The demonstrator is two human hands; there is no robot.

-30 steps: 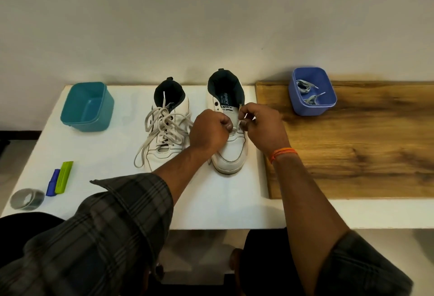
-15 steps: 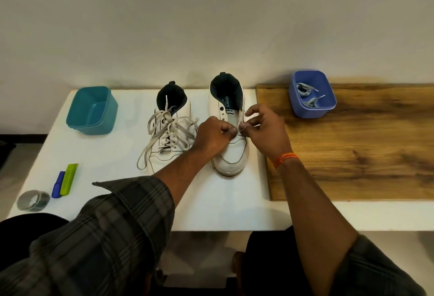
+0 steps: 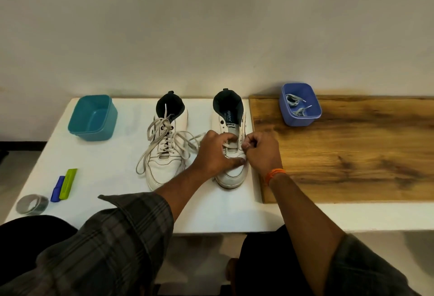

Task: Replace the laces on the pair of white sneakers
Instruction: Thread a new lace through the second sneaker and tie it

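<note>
I'm working at the right sneaker (image 3: 231,166), standing just beside the wooden board (image 3: 352,150) near the bench's (image 3: 105,168) middle. My left hand (image 3: 215,154) is curling over the toe-end eyelets, fingers around a lace strand (image 3: 229,146), thumb pressing the toe. My right hand (image 3: 261,152) is pinching the lace's other side, I think; the tip is hidden. The left sneaker (image 3: 164,154) is sitting alongside, loosely laced. The risk I see: uneven pulling could drag the lace out of its eyelet.
</note>
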